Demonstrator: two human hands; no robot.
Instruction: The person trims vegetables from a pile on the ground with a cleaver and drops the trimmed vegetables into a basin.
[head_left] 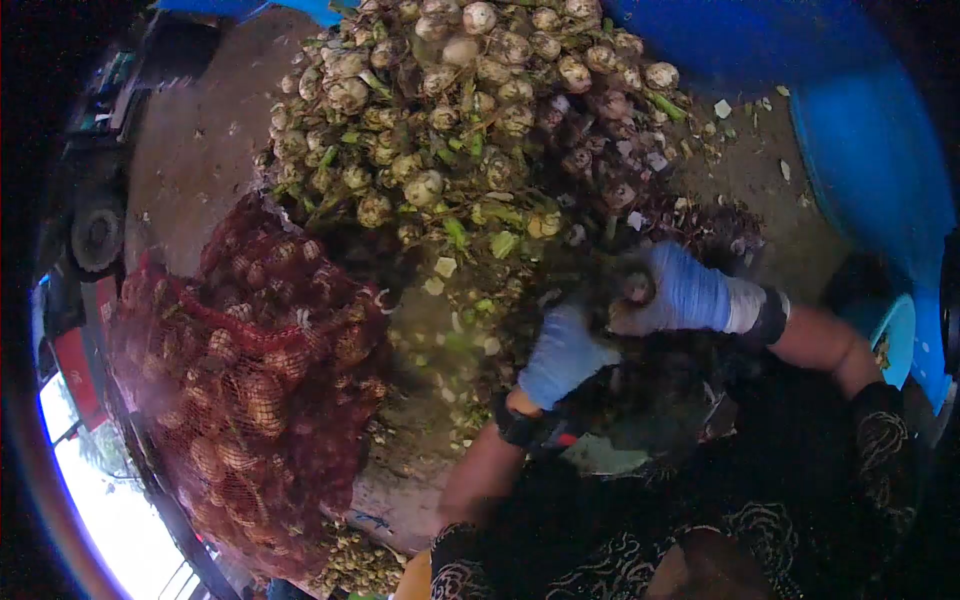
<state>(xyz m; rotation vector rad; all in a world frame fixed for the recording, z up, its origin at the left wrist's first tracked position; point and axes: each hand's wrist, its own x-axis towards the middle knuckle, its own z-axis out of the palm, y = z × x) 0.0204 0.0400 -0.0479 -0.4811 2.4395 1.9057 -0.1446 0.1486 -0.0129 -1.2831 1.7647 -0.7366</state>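
My right hand point(680, 293), in a blue and white glove, is closed around a garlic bulb point(636, 288). Close beside it, my left hand point(563, 355), also gloved in blue, has its fingers curled. What the left hand grips, if anything, is hidden in the dark area between the hands. Just beyond them lies a large heap of garlic bulbs point(425, 187), many with short green stalks and soil on them. Darker, purplish bulbs point(610, 135) lie at the heap's right side.
A red mesh sack point(260, 400) full of bulbs stands at the left. Small trimmings point(355, 562) lie beside its base. Stalk pieces and peelings point(460, 340) litter the floor before me. A light blue basin point(896, 340) and large blue containers point(870, 150) are at the right.
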